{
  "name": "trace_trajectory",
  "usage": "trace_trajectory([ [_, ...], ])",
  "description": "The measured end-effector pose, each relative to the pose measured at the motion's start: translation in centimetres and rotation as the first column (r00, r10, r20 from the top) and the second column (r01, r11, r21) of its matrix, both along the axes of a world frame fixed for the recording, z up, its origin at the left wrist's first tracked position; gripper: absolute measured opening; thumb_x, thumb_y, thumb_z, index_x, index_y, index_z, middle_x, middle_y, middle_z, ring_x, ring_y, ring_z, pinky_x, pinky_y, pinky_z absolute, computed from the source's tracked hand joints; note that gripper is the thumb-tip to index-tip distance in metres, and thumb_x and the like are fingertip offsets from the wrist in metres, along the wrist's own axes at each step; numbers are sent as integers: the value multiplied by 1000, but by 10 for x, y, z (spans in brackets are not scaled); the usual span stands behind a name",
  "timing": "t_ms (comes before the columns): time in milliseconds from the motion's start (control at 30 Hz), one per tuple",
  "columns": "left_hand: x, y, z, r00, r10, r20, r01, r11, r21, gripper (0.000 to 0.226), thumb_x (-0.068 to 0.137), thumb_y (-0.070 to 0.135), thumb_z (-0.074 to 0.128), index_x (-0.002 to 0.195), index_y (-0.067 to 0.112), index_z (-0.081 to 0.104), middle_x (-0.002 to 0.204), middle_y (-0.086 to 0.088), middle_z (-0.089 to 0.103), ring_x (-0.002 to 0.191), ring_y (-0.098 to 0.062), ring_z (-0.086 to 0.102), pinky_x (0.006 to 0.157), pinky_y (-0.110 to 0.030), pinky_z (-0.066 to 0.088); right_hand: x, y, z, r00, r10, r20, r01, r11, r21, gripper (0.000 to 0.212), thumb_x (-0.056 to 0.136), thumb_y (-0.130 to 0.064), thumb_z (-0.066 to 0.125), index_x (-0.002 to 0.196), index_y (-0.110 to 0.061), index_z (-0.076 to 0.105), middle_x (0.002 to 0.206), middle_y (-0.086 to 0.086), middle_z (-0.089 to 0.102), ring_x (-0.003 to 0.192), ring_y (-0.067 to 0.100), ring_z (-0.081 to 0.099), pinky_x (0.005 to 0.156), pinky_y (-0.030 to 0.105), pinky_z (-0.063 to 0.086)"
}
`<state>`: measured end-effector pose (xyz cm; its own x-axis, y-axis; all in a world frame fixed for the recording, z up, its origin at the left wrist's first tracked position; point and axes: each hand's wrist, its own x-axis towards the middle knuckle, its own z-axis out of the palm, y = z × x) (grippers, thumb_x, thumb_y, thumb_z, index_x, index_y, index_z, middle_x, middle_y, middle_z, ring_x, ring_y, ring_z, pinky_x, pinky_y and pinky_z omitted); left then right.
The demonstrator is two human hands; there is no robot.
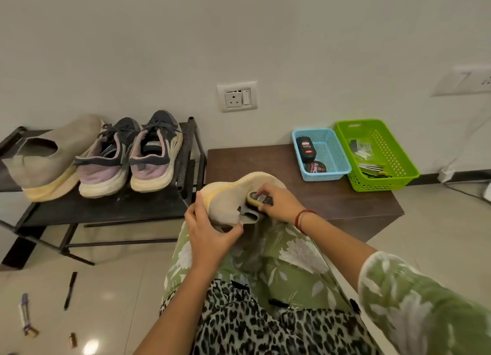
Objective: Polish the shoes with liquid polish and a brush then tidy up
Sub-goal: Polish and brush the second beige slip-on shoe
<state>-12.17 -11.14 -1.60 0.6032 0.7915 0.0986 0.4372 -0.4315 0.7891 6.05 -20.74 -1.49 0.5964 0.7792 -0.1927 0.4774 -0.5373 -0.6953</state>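
Over the lap, the left hand grips the heel of a beige shoe, fingers curled around it. The right hand pinches a brush against the shoe's side. Farther, on the brown table, the polish bottle lies in a blue basket.

brush: mostly hidden under right hand
green basket contents: too small to tell
wall plate, right edge: cut off

Rack: three shoes. Table: blue basket, green basket. Floor: probably pen.
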Motion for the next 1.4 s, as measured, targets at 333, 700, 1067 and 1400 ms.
trace_trajectory([
  [333,7,1,4,995,94,36,-86,979,-183,111,63,48,83,150,23,17,141,-8,25,127,-24,35,91,-26,33,-17,-11,11,969,-240,-54,244,966,89,52,78,-45,71,119,-22,49,105,-5,58,94,15,58,77,26,47],
  [700,10,-7,8,994,106,-42,-111,982,-152,110,62,46,84,149,25,20,140,-8,28,125,-27,39,93,-32,37,-13,22,7,968,66,242,-22,983,-181,56,82,-18,67,131,-22,41,116,6,61,104,24,60,90,36,51],
  [1067,27,10,37,876,-79,-476,-41,970,-238,120,60,49,72,151,28,-3,157,-13,6,143,-34,15,113,-56,21,-5,-18,-9,999,-5,42,-3,982,191,31,76,-6,68,101,-20,58,92,0,67,83,16,60,70,26,43],
  [1400,79,3,46,620,-34,-784,135,989,63,59,96,42,34,148,16,22,154,-7,26,144,-33,15,111,-65,5,-2,-28,-10,999,-25,-33,32,967,252,36,75,-8,70,91,-34,52,85,-11,62,81,12,61,67,21,42],
])
